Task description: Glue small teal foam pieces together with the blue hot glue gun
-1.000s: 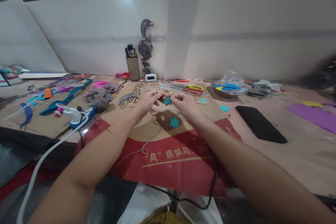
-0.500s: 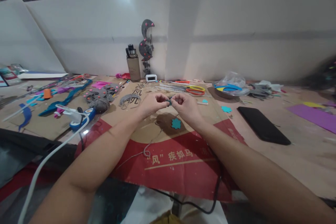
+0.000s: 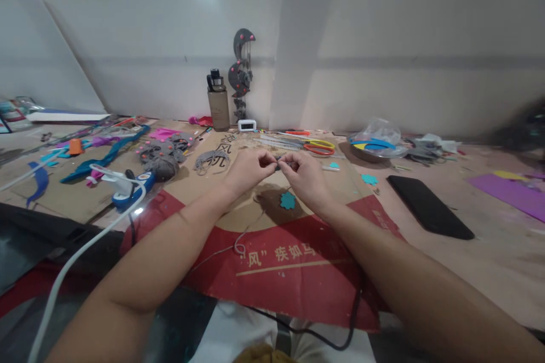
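My left hand [image 3: 254, 169] and my right hand [image 3: 303, 174] meet above the middle of the cardboard, their fingertips pinched close together. Between them shows a small dark grey piece [image 3: 277, 163], mostly covered by the fingers; its kind is unclear. Just below my hands is a teal flower-shaped cutout [image 3: 288, 200]; whether it hangs or lies on the board I cannot tell. A thin grey string [image 3: 239, 245] loops over the red part of the board and runs up toward my hands.
Scissors [image 3: 320, 147] lie behind my hands, a black phone [image 3: 430, 207] to the right. Another teal cutout [image 3: 369, 180] is near the phone. Grey felt pieces [image 3: 160, 156] and a blue-and-white device with a cable [image 3: 133, 188] sit left. A bottle [image 3: 218, 106] stands behind.
The view has shifted slightly. My fingers remain pinched together, and the teal bit that showed between them is now hidden, with only a dark grey piece visible.
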`<state>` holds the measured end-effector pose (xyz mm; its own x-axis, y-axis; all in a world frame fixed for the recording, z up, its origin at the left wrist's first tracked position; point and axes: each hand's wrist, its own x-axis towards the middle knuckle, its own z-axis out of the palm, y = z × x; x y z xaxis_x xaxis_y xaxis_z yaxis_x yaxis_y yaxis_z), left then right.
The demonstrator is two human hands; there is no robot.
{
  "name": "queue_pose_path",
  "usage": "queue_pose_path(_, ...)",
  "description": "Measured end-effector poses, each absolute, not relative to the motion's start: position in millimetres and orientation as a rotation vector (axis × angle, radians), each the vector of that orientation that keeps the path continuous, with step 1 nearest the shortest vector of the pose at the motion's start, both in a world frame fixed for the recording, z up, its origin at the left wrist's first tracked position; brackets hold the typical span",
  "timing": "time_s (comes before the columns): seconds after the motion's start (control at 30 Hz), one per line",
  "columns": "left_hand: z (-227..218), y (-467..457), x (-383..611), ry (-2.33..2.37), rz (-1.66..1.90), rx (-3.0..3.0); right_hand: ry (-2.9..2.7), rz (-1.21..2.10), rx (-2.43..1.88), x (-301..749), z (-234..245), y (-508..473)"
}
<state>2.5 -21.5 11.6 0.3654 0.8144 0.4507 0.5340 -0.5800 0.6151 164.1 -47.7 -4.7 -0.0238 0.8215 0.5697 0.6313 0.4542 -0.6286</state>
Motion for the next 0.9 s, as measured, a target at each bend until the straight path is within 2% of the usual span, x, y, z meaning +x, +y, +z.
queue_pose_path(0.9, 11.9, -19.1, 2.3, 1.079, 1.011, 2.243, -1.788, 0.104, -1.227, 164.3, -5.2, -48.2)
